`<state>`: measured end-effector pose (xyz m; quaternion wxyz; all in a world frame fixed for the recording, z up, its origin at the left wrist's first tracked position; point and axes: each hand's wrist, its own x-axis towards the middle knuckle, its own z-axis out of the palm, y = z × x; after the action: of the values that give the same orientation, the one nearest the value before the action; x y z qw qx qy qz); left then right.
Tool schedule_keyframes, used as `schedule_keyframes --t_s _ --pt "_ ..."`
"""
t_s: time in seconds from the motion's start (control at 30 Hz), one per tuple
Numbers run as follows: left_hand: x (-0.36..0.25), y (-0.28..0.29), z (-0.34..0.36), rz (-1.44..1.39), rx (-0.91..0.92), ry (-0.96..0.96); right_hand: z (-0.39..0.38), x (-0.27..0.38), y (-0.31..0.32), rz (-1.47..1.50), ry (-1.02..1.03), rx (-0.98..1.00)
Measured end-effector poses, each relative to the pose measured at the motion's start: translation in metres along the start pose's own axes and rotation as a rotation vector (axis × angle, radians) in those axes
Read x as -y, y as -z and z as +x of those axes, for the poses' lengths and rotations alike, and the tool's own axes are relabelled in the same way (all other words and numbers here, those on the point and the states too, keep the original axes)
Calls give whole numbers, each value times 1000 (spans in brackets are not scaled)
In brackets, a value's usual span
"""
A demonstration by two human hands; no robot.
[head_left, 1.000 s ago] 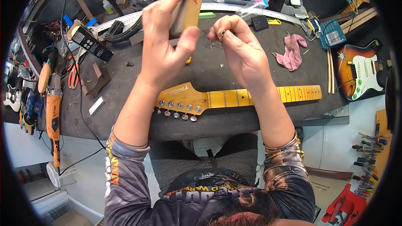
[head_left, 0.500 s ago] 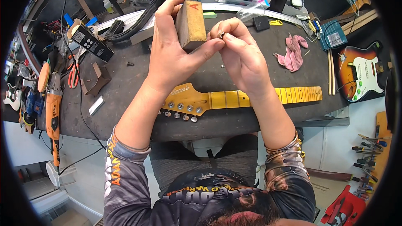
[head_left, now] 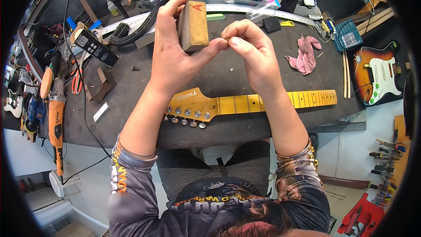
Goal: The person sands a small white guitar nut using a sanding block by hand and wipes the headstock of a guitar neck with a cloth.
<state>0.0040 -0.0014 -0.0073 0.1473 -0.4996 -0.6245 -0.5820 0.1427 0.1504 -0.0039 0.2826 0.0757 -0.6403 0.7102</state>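
A rectangular yellowish-brown block (head_left: 196,24) with a red mark near its far end is gripped by my left hand (head_left: 175,55), held up above the bench. My right hand (head_left: 254,52) pinches something tiny between thumb and forefinger. Its fingertips meet the tip of my left thumb, so the small piece is mostly hidden. Below both hands lies a guitar neck (head_left: 237,104) with a yellow fretboard. Its headstock (head_left: 193,103), fitted with several metal tuners, points left, and my right forearm crosses over the fretboard.
A sunburst guitar body (head_left: 379,77) lies at the right, near a pink cloth (head_left: 305,55). On the left are an orange power tool (head_left: 56,123), red-handled pliers (head_left: 77,79) and a black cable (head_left: 83,109). A tiny metal part (head_left: 231,69) rests on the bench.
The block and my left hand have shifted slightly left. My right fingers have closed in on my left thumb tip, and the small shiny piece they held is now mostly covered.
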Motion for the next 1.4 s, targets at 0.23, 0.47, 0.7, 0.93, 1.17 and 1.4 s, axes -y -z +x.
schedule_keyframes --t_s 0.23,0.47,0.7,0.93,1.17,1.4 --pt "2 2 1 15 -1 -64 3 -6 6 109 0 53" --pt "-3 2 -1 -96 57 -1 2 -2 7 143 -37 86" --pt "3 3 0 -91 70 20 0 7 -1 -71 6 26" --pt "4 2 0 -151 86 53 3 5 12 108 -138 136" --pt "3 4 0 -346 143 146 2 8 6 148 -202 193" --pt "0 7 6 -462 163 271 -1 6 7 -62 -67 185"
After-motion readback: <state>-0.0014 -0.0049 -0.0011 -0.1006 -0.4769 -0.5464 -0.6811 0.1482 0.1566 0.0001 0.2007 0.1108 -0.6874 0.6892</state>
